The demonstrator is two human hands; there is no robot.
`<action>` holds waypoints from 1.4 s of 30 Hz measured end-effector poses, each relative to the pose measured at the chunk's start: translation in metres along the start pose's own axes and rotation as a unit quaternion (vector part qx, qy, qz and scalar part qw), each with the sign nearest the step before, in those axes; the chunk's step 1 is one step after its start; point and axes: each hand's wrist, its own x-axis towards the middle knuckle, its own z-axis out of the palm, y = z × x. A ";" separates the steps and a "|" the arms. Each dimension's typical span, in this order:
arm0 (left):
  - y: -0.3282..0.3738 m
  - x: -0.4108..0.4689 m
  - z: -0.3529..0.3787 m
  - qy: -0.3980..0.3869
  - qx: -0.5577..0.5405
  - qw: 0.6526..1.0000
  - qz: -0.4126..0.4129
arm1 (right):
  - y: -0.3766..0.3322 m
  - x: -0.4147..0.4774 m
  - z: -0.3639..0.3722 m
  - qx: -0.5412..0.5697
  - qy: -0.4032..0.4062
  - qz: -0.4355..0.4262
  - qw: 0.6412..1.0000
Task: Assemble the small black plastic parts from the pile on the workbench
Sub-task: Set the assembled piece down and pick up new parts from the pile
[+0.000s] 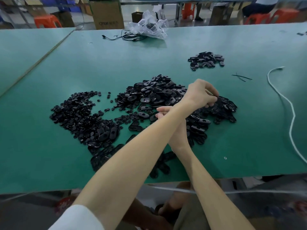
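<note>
One line of dark print stands on the front face of a brown cardboard box point(107, 14), which sits on the floor beyond the far edge of the workbench point(49, 67). The print is blurred: its first letters look like "QTO", and the rest cannot be made out. No other writing is legible.

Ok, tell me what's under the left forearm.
The right hand, fingertips poking out, above black parts on the bench. Its palm and any part held are hidden.
</note>
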 end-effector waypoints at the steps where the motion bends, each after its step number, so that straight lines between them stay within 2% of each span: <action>1: -0.002 0.003 0.004 -0.004 -0.006 1.000 -0.009 | 0.001 0.002 0.000 0.002 0.004 0.008 1.000; 3: -0.007 0.003 0.007 -0.027 -0.020 0.999 -0.026 | 0.002 0.004 0.002 0.014 0.003 0.021 1.000; 6: -0.009 -0.003 0.001 -0.056 -0.033 0.997 -0.030 | 0.001 0.003 0.003 -0.031 -0.019 0.015 0.999; 14: -0.017 -0.033 -0.065 0.104 -0.056 0.993 0.024 | -0.011 0.002 0.006 -0.090 -0.044 0.006 0.995; 17: -0.037 -0.052 -0.097 0.148 -0.024 0.989 0.003 | -0.008 0.000 0.010 -0.109 -0.083 -0.038 0.990; 20: -0.063 -0.069 -0.126 0.179 0.005 0.983 -0.044 | -0.003 0.002 0.011 -0.230 -0.150 -0.070 0.959; 23: -0.088 -0.085 -0.151 0.173 0.045 0.978 -0.107 | 0.002 0.002 0.014 -0.298 -0.168 -0.094 0.935; 26: -0.107 -0.099 -0.165 0.173 0.140 0.966 -0.129 | 0.004 0.001 0.015 -0.291 -0.156 -0.098 0.939; 29: -0.117 -0.108 -0.167 0.138 0.230 0.948 -0.168 | 0.005 0.002 0.015 -0.292 -0.153 -0.101 0.939; 34: -0.117 -0.114 -0.161 0.086 0.259 0.934 -0.233 | 0.003 0.000 0.013 -0.289 -0.155 -0.101 0.939; 42: -0.110 -0.118 -0.152 0.099 0.257 0.931 -0.241 | 0.001 -0.001 0.013 -0.275 -0.156 -0.088 0.945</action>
